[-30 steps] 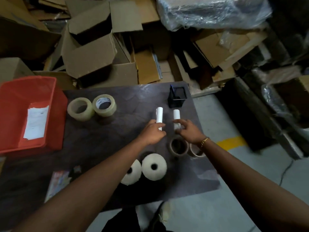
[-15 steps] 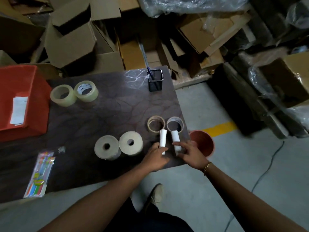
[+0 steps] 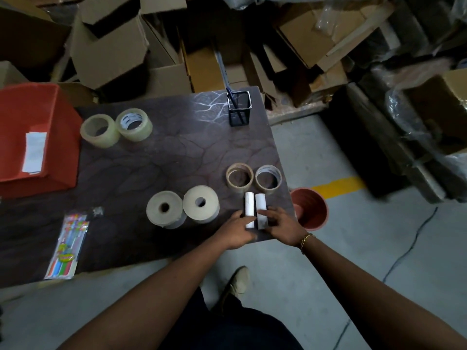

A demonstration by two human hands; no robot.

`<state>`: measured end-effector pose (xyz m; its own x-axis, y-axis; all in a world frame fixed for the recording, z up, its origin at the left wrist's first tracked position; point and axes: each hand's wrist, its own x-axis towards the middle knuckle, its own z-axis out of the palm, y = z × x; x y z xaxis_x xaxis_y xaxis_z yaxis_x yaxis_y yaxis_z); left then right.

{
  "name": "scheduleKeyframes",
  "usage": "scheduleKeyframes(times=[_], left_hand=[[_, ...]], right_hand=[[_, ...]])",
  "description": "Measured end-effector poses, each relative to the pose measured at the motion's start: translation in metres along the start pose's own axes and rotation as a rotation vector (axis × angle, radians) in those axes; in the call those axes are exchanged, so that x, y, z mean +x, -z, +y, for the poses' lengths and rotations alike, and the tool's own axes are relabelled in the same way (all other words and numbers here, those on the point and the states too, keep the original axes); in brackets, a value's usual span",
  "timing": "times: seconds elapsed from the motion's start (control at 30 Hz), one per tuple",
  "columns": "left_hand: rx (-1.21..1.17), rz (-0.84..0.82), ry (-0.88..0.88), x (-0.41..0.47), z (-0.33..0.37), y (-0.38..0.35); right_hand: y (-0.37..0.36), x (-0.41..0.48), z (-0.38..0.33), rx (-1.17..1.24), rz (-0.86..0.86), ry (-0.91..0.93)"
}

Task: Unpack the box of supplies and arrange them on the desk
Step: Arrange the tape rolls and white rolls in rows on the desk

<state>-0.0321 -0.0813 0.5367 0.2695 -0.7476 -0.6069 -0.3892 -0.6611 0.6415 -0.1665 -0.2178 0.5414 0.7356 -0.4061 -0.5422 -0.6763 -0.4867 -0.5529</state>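
Two short white rolls lie side by side near the front right edge of the dark desk (image 3: 164, 160), just in front of two thin tape rings. My left hand (image 3: 236, 232) pinches the near end of the left white roll (image 3: 249, 205). The right white roll (image 3: 260, 204) is held at its near end by the fingers of my right hand (image 3: 281, 227). At the desk's left end stands a red bin (image 3: 50, 117) with a white paper slip inside.
On the desk are two clear tape rolls (image 3: 99, 131), two thick beige rolls (image 3: 164, 209), thin tape rings (image 3: 239, 178), a black mesh pen holder (image 3: 239, 108) and a pack of coloured pens (image 3: 67, 246). A reddish bucket (image 3: 309, 208) stands on the floor at the right. Cardboard boxes pile up behind.
Both hands brought the white rolls from near the pen holder back to the front edge, in front of the thin tape rings. The rolls now lie closer together.
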Motion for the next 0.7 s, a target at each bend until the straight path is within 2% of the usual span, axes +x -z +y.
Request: scheduleKeyframes(times=[0.13,0.23,0.33,0.43,0.5,0.6,0.7], left_hand=[[0.085,0.046,-0.059,-0.011,0.001,0.009],[0.166,0.297,-0.203,-0.028,0.0,0.027],[0.208,0.607,-0.322,-0.045,-0.013,0.06],[0.292,0.819,-0.223,-0.059,-0.048,0.095],[0.324,0.769,-0.042,-0.067,-0.077,0.109],[0.408,0.483,0.183,-0.073,-0.117,0.114],[0.507,0.395,0.173,-0.072,-0.139,0.109]], right_hand=[[0.007,-0.003,-0.008,-0.065,0.045,0.043],[0.013,-0.001,-0.032,-0.146,0.195,0.169],[0.013,0.009,-0.067,-0.165,0.228,0.294],[0.002,0.024,-0.103,-0.188,0.162,0.353],[-0.011,0.035,-0.123,-0.209,0.107,0.38],[-0.033,0.053,-0.144,-0.328,0.045,0.335],[-0.057,0.067,-0.157,-0.47,0.04,0.299]])
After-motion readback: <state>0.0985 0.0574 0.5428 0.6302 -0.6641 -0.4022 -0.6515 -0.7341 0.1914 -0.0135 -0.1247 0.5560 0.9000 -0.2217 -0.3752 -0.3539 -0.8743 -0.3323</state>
